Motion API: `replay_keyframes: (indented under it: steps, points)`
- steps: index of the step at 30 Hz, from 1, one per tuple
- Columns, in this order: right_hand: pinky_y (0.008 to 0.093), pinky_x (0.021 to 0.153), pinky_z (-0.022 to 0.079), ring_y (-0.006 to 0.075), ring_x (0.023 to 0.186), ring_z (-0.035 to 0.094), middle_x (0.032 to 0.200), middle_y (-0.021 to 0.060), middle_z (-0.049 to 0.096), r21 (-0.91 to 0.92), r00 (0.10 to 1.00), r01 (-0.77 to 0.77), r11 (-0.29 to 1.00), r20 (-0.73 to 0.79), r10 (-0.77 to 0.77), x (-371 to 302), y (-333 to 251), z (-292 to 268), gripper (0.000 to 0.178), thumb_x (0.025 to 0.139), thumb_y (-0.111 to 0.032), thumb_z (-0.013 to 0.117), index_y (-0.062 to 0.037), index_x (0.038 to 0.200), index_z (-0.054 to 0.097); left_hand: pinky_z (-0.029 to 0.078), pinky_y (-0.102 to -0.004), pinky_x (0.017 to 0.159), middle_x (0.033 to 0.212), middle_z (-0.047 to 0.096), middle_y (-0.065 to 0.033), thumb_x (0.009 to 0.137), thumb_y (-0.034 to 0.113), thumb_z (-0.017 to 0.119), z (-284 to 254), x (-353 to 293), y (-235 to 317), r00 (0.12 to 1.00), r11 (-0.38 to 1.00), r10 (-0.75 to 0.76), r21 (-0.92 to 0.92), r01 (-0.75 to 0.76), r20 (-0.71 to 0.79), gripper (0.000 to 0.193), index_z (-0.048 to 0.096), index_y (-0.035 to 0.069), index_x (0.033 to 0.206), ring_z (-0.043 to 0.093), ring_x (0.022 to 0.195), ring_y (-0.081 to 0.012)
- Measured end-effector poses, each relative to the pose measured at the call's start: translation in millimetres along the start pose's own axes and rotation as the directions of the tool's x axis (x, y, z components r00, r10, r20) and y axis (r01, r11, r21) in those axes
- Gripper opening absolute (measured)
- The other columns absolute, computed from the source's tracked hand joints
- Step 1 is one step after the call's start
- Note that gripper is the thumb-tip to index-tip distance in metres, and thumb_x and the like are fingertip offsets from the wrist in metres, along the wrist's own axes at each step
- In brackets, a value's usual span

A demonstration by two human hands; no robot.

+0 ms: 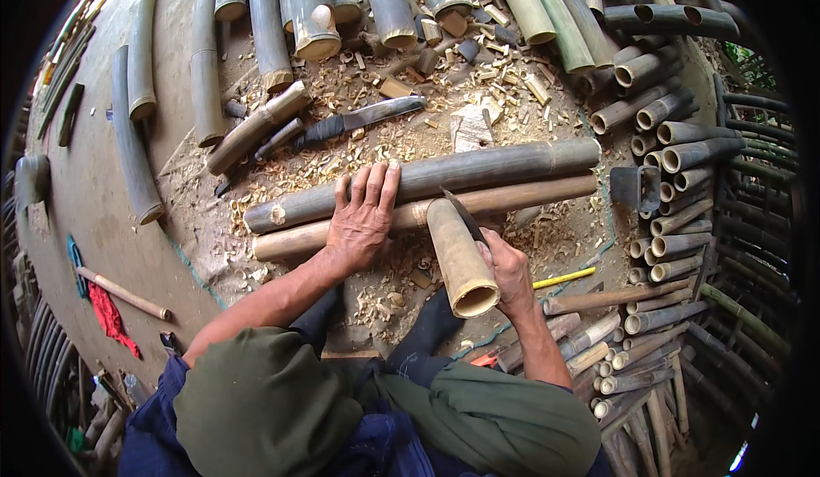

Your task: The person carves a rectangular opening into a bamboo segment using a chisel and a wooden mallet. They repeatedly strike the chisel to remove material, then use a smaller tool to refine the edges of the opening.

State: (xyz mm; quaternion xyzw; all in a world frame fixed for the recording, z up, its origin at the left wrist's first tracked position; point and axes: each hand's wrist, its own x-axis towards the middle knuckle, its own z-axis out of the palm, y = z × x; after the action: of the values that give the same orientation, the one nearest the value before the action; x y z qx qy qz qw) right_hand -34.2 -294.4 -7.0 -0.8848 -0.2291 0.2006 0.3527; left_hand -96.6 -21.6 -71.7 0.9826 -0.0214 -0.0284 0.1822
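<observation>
Two bamboo poles lie side by side across the ground in front of me, a thick dark grey pole (478, 172) and a thinner brown pole (504, 198). My left hand (362, 221) crosses the brown one, its fingers laid over the grey one and holding it down; its thumb is hidden. My right hand (510, 276) is closed around a dark pointed blade (464, 215), whose handle I cannot see. Beside that hand a short bamboo tube (459, 255) slants toward me, open end nearest. Its far end meets the brown pole; whether the right hand also touches it, I cannot tell.
A large knife (384, 112) lies beyond the poles among wood shavings. Several bamboo lengths (391, 7) stand along the far side. Cut tubes (683, 157) are stacked at the right, near a dark block (635, 188) and a yellow stick (564, 278). A red cloth (111, 315) lies left.
</observation>
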Motion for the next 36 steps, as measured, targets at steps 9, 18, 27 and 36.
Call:
replay_keyframes:
  steps: [9, 18, 27, 36]
  points:
    - [0.0513, 0.072, 0.059, 0.0485, 0.088, 0.073, 0.099, 0.0301, 0.072, -0.023, 1.000, -0.005, 1.000, -0.004, 0.005, 4.6, -4.0, 0.3, 0.025, 0.103, -0.011, 0.063, 0.0045, 0.123, 0.066, 0.021, -0.0571, 0.122, 0.160, 0.033, -0.0188, 0.067, 0.026, 0.086, -1.4, 0.7, -0.4, 1.000, 1.000, -0.001, -0.014, 0.001, 0.023, 0.120, 0.021, 0.001, 0.165, 0.032, 0.149, -0.0356]
    - [0.0550, 0.060, 0.054, 0.0474, 0.074, 0.070, 0.080, 0.0228, 0.070, -0.202, 0.999, 0.030, 0.979, 0.026, -0.025, 12.7, -25.3, -8.6, 0.013, 0.104, -0.013, 0.063, -0.0033, 0.100, 0.055, 0.021, -0.0573, 0.122, 0.159, 0.034, -0.0195, 0.064, 0.030, 0.091, -2.7, 2.2, 0.0, 1.000, 1.000, -0.006, -0.009, 0.007, 0.030, 0.128, 0.019, 0.002, 0.166, 0.033, 0.148, -0.0368]
    - [0.0561, 0.062, 0.056, 0.0459, 0.075, 0.072, 0.080, 0.0253, 0.071, -0.314, 0.994, -0.053, 0.948, 0.078, 0.081, 2.1, -19.1, -16.3, 0.016, 0.107, -0.019, 0.057, -0.0042, 0.101, 0.057, 0.021, -0.0577, 0.122, 0.161, 0.033, -0.0213, 0.062, 0.032, 0.094, 0.3, 0.8, 3.0, 1.000, 0.999, -0.004, -0.038, 0.005, 0.018, 0.129, 0.021, 0.002, 0.165, 0.032, 0.150, -0.0378]
    - [0.0405, 0.076, 0.053, 0.0244, 0.085, 0.065, 0.096, 0.0134, 0.066, 0.305, 0.706, -0.416, 0.857, -0.486, 0.516, -43.9, 33.7, -12.8, 0.037, 0.105, -0.022, 0.055, 0.0030, 0.132, 0.059, 0.022, -0.0548, 0.122, 0.156, 0.036, -0.0192, 0.057, 0.032, 0.092, -3.5, -1.2, -1.4, 1.000, 1.000, -0.019, -0.004, 0.019, -0.020, 0.128, 0.026, 0.002, 0.162, 0.034, 0.147, -0.0377]
